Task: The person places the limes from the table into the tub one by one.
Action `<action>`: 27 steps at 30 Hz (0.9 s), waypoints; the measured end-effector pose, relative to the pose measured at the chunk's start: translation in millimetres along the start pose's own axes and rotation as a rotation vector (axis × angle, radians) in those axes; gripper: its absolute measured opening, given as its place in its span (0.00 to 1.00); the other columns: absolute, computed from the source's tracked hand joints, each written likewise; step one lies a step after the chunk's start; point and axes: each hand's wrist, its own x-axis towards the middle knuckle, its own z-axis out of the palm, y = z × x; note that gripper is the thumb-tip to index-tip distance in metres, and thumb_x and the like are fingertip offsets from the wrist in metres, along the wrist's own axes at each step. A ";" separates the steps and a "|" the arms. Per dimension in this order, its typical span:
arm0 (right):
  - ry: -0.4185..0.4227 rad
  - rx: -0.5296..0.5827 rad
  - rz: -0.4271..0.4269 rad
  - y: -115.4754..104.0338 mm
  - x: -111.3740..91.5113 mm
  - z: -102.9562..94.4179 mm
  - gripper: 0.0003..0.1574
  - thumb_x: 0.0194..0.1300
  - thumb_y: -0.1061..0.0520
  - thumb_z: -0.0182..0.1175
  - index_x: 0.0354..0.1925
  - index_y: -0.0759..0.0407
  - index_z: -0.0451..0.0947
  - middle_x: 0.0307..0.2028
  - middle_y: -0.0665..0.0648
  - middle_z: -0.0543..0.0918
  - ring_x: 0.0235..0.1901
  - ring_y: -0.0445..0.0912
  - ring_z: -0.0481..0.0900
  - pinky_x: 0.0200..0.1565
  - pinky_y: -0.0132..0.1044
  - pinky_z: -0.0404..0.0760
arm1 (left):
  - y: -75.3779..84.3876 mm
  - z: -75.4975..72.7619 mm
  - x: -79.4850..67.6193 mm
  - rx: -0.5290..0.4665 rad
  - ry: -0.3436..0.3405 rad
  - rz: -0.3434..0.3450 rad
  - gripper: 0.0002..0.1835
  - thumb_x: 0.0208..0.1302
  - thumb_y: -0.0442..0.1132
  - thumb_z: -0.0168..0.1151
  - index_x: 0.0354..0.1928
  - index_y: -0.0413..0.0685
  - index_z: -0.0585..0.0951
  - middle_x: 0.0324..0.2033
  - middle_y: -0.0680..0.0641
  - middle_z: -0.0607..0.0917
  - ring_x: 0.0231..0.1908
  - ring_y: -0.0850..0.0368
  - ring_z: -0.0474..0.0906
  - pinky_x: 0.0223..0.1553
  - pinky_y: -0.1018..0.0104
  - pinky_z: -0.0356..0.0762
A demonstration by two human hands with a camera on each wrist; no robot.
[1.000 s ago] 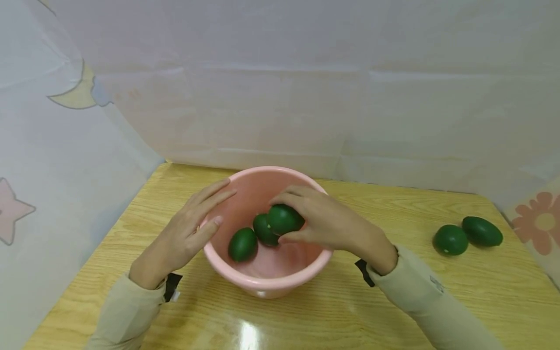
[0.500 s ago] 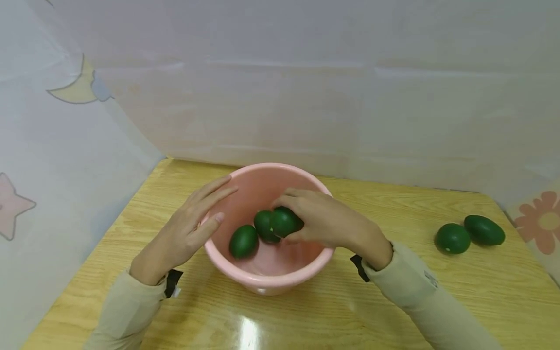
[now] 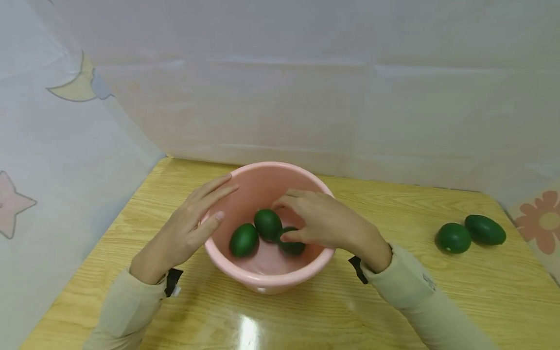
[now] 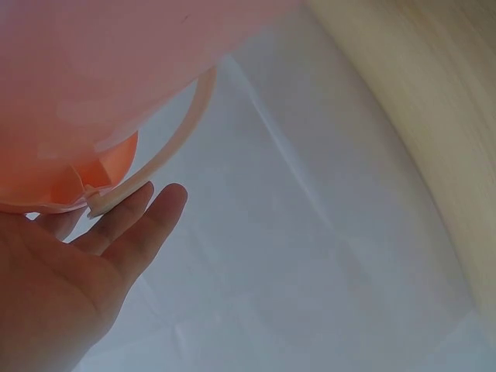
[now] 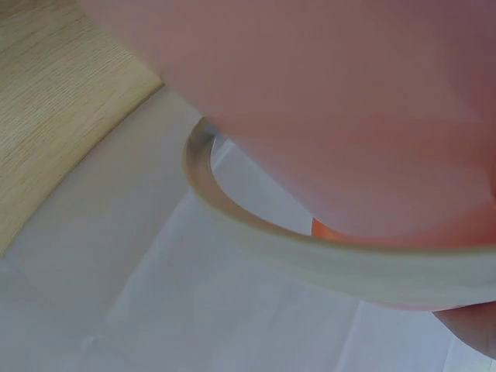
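A pink plastic bucket (image 3: pixel 271 281) stands on the wooden table in the head view. Inside lie a left avocado (image 3: pixel 243 240), a middle avocado (image 3: pixel 268 224) and a right avocado (image 3: pixel 292 248), all dark green. My left hand (image 3: pixel 181 228) rests on the bucket's left rim with its fingers extended; the left wrist view shows those fingers by the bucket's handle (image 4: pixel 174 143). Over the right part of the bucket, my right hand (image 3: pixel 328 218) has its fingers spread and loosely bent, gripping nothing. Its thumb partly covers the right avocado; whether they touch, I cannot tell.
Two more avocados lie side by side at the table's right: a rounder-looking avocado (image 3: pixel 453 238) and a longer-looking avocado (image 3: pixel 485 230). A pale printed sheet (image 3: pixel 280 97) hangs behind the wooden table (image 3: pixel 376 301) and along its left side.
My right hand has lowered an avocado into the bucket and let it go; it now lies at the bottom, beneath the thumb. My left hand has stayed at the rim.
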 end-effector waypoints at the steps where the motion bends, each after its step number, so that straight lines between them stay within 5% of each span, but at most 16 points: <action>1: 0.007 0.004 -0.005 0.3 -0.5 -0.1 0.29 0.57 0.50 0.73 0.55 0.55 0.79 0.50 0.48 0.82 0.52 0.43 0.78 0.58 0.41 0.75 | 0.1 -0.1 0.1 0.000 -0.001 0.001 0.27 0.72 0.38 0.51 0.73 0.55 0.68 0.75 0.50 0.61 0.74 0.47 0.57 0.68 0.36 0.57; 27: 0.154 0.165 -0.004 3.3 -9.0 2.0 0.23 0.65 0.47 0.66 0.57 0.49 0.79 0.53 0.43 0.82 0.56 0.37 0.78 0.61 0.39 0.76 | -0.8 1.0 -0.8 -0.018 -0.003 -0.003 0.27 0.73 0.38 0.49 0.73 0.54 0.67 0.76 0.50 0.60 0.75 0.46 0.55 0.68 0.34 0.57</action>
